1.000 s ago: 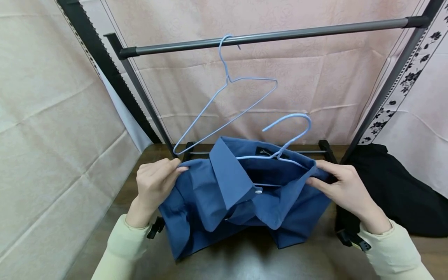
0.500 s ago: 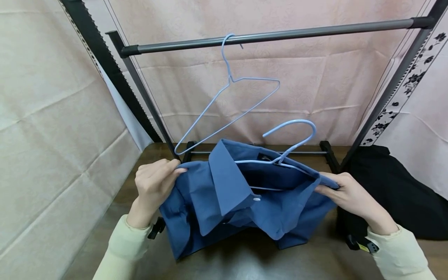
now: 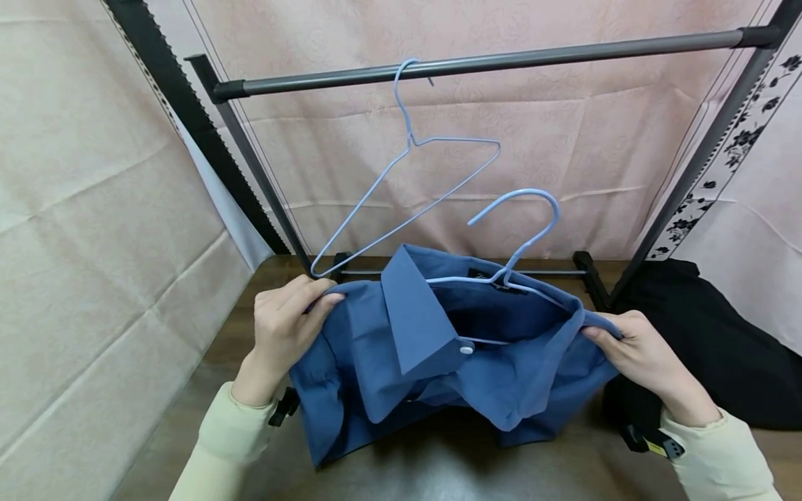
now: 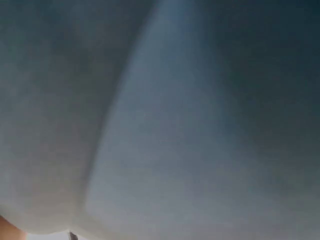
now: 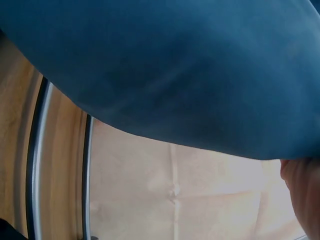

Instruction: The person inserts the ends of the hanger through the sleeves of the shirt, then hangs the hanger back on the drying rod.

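Note:
A blue collared shirt (image 3: 432, 327) is held up over the table in the head view, its collar buttoned by a white button. My left hand (image 3: 285, 323) pinches the left shoulder between thumb and fingers. At the other shoulder my right hand (image 3: 645, 351) pinches the cloth. Inside the neck sits a light blue hanger (image 3: 529, 240); its hook stands up out of the collar, and most of its frame is hidden by the cloth. Blurred shirt cloth (image 4: 165, 130) fills the left wrist view. Shirt cloth (image 5: 175, 85) also covers the upper right wrist view.
A dark metal rack bar (image 3: 489, 68) crosses behind the shirt. From it hangs a bare light blue wire hanger (image 3: 410, 142), left of centre. Black cloth (image 3: 702, 348) lies on the right of the wooden table (image 3: 438, 473). Pale curtains (image 3: 100, 229) stand around.
My right hand has moved outward to the right along the shoulder, drawing the cloth with it. The hanger's hook dipped, then rose higher. My left hand has shifted slightly right.

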